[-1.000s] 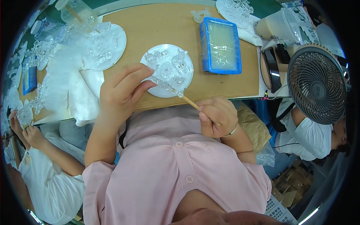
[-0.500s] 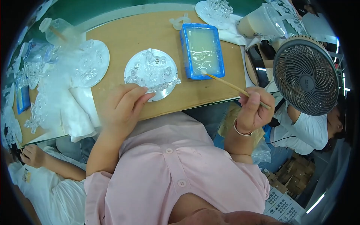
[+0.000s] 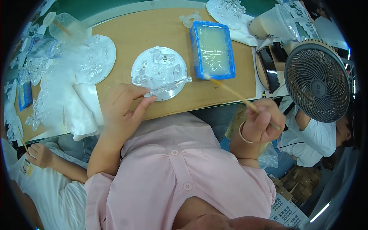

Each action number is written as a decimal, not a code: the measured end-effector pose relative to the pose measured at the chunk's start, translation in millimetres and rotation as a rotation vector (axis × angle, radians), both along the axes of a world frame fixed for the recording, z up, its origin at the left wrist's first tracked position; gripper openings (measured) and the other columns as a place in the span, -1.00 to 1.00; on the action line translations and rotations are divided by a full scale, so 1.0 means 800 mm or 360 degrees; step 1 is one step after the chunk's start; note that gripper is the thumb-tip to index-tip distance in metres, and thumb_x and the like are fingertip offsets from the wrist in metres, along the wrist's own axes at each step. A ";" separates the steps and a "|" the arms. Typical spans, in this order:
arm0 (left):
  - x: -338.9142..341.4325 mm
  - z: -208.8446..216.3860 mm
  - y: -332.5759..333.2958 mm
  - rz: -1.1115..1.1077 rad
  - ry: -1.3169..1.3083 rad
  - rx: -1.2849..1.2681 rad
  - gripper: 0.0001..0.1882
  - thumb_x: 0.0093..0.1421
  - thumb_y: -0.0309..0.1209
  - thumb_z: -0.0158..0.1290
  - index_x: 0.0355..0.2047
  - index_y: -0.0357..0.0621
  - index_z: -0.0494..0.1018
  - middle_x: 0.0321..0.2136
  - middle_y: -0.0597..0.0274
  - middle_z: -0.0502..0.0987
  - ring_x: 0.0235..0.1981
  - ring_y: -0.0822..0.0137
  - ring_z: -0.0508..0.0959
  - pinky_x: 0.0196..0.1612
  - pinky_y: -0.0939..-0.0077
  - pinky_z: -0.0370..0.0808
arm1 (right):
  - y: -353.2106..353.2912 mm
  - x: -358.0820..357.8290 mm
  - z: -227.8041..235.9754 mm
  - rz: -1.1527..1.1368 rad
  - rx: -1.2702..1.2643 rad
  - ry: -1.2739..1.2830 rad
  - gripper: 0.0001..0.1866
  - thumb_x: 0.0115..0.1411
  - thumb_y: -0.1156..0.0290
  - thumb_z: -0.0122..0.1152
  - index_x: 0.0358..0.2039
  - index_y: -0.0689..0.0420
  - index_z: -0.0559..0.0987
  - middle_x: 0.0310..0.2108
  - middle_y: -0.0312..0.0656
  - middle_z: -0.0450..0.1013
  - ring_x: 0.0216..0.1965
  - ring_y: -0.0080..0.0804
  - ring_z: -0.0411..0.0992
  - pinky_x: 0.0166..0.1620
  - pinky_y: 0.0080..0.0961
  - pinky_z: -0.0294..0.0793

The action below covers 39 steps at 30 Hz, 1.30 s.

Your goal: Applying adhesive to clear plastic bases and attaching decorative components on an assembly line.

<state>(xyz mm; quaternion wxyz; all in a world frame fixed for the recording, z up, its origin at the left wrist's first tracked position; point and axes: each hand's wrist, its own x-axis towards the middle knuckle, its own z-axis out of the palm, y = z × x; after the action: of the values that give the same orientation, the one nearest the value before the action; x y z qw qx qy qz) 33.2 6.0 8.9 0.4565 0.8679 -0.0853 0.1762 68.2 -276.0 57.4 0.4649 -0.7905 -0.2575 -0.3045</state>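
Tan wooden brush (image 3: 233,92) fills my right grip (image 3: 263,122); my left grip (image 3: 124,105) pinches a clear plastic strip (image 3: 174,84) that slackness could drop onto the round white plate (image 3: 168,95) at eleven o'clock.

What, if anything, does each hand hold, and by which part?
Left hand: a clear elongated piece, by its left end. Right hand: a thin brush, near its handle's rear end.

From head height, the brown board (image 3: 153,32) is viewed steeply downward and from near by one fisheye, the pink shirt (image 3: 153,172) being caught on the board's near side.
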 end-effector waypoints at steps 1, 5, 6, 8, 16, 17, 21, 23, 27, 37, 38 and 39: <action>-0.001 0.001 -0.003 -0.0005 0.0010 0.0006 -0.73 -0.17 -0.47 0.35 -0.43 -0.16 0.53 -0.47 0.21 0.54 -0.42 0.27 0.50 -0.41 0.48 0.40 | 0.003 -0.008 0.001 0.0092 -0.0034 0.0105 -0.80 0.27 0.40 0.00 -0.45 0.25 0.42 -0.64 -0.07 0.40 -0.67 -0.49 0.29 -0.59 -0.63 0.25; -0.003 0.000 -0.008 -0.0054 -0.0018 0.0032 -0.73 -0.17 -0.46 0.35 -0.43 -0.14 0.52 -0.46 0.21 0.53 -0.43 0.25 0.50 -0.42 0.45 0.40 | 0.025 -0.005 -0.010 0.0251 -0.0308 0.0229 -0.92 0.11 0.52 0.09 -0.51 0.20 0.44 -0.63 -0.13 0.43 -0.66 -0.34 0.37 -0.56 -0.53 0.34; -0.002 -0.001 -0.007 -0.0053 -0.0043 0.0037 -0.71 -0.17 -0.46 0.35 -0.40 -0.14 0.53 -0.45 0.20 0.53 -0.42 0.25 0.50 -0.40 0.45 0.41 | 0.032 -0.001 -0.015 0.0313 -0.0371 0.0233 -0.96 0.04 0.59 0.12 -0.50 0.20 0.45 -0.62 -0.15 0.43 -0.66 -0.27 0.38 -0.55 -0.49 0.35; -0.003 0.002 -0.004 -0.0054 -0.0069 0.0043 -0.69 -0.16 -0.45 0.35 -0.37 -0.14 0.53 -0.44 0.20 0.53 -0.41 0.24 0.50 -0.39 0.44 0.41 | 0.040 0.004 -0.025 0.0364 -0.0342 0.0231 -0.95 0.02 0.62 0.13 -0.49 0.20 0.45 -0.61 -0.14 0.43 -0.66 -0.27 0.39 -0.56 -0.49 0.35; 0.020 0.007 0.008 0.0046 0.0008 0.0135 -0.67 -0.03 -0.48 0.25 -0.19 -0.13 0.53 -0.36 0.15 0.55 -0.29 0.24 0.54 -0.27 0.44 0.46 | 0.049 0.012 -0.032 0.0266 -0.0328 0.0062 -0.97 0.15 0.58 0.05 -0.43 0.24 0.44 -0.62 -0.14 0.46 -0.63 -0.39 0.42 -0.54 -0.59 0.36; 0.019 0.007 0.007 0.0051 0.0007 0.0136 -0.67 -0.03 -0.48 0.25 -0.19 -0.13 0.53 -0.36 0.15 0.55 -0.29 0.24 0.54 -0.27 0.44 0.46 | 0.047 0.011 -0.031 0.0215 -0.0367 0.0067 -0.98 0.15 0.59 0.05 -0.43 0.24 0.44 -0.62 -0.13 0.45 -0.64 -0.40 0.42 -0.54 -0.59 0.37; 0.014 0.008 0.005 0.0049 0.0149 -0.0025 -0.70 -0.03 -0.49 0.25 -0.23 -0.14 0.54 -0.40 0.17 0.57 -0.41 0.28 0.56 -0.34 0.48 0.48 | 0.039 0.000 -0.025 0.0372 -0.0335 0.0231 -0.98 0.14 0.60 0.06 -0.43 0.25 0.45 -0.63 -0.13 0.45 -0.65 -0.41 0.41 -0.53 -0.57 0.39; 0.015 0.003 0.005 0.0028 0.0165 -0.0054 -0.72 -0.04 -0.49 0.25 -0.25 -0.14 0.54 -0.43 0.18 0.57 -0.44 0.29 0.56 -0.36 0.50 0.48 | 0.045 0.004 -0.028 0.0280 -0.0347 0.0164 -0.98 0.14 0.60 0.06 -0.44 0.25 0.44 -0.63 -0.13 0.45 -0.65 -0.42 0.40 -0.53 -0.58 0.38; 0.003 0.003 -0.002 0.0032 0.0251 -0.0181 -0.76 -0.03 -0.49 0.25 -0.30 -0.15 0.54 -0.45 0.19 0.56 -0.45 0.35 0.56 -0.39 0.54 0.46 | 0.048 0.011 -0.031 0.0182 -0.0471 0.0009 -0.96 0.14 0.62 0.04 -0.45 0.25 0.44 -0.64 -0.14 0.44 -0.68 -0.45 0.37 -0.56 -0.60 0.35; 0.004 0.005 -0.009 -0.0110 0.0258 -0.0255 -0.84 0.01 -0.59 0.21 -0.35 -0.27 0.52 -0.42 0.19 0.54 -0.43 0.39 0.56 -0.35 0.62 0.50 | 0.045 -0.006 -0.031 0.0231 -0.0377 0.0180 -0.96 0.12 0.61 0.04 -0.46 0.22 0.44 -0.64 -0.14 0.44 -0.67 -0.39 0.40 -0.56 -0.56 0.36; 0.004 0.005 -0.010 -0.0106 0.0260 -0.0256 -0.84 0.01 -0.59 0.21 -0.35 -0.27 0.52 -0.42 0.19 0.54 -0.43 0.39 0.56 -0.35 0.62 0.50 | 0.045 -0.011 -0.029 0.0380 -0.0392 0.0186 -0.97 0.12 0.60 0.04 -0.45 0.23 0.44 -0.63 -0.14 0.45 -0.66 -0.37 0.40 -0.56 -0.55 0.37; 0.004 0.005 -0.012 -0.0114 0.0233 -0.0283 -0.84 0.00 -0.59 0.22 -0.37 -0.28 0.51 -0.43 0.19 0.53 -0.44 0.39 0.55 -0.37 0.62 0.50 | 0.044 -0.015 -0.027 0.0526 -0.0407 0.0194 -0.98 0.12 0.59 0.04 -0.45 0.23 0.44 -0.63 -0.14 0.45 -0.66 -0.35 0.41 -0.55 -0.54 0.38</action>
<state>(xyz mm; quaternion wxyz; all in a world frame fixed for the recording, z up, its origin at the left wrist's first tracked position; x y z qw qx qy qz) 36.4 -3.4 12.9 0.5426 0.8310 -0.0668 0.1027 56.5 -240.5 35.6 0.4193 -0.8070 -0.3914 -0.1407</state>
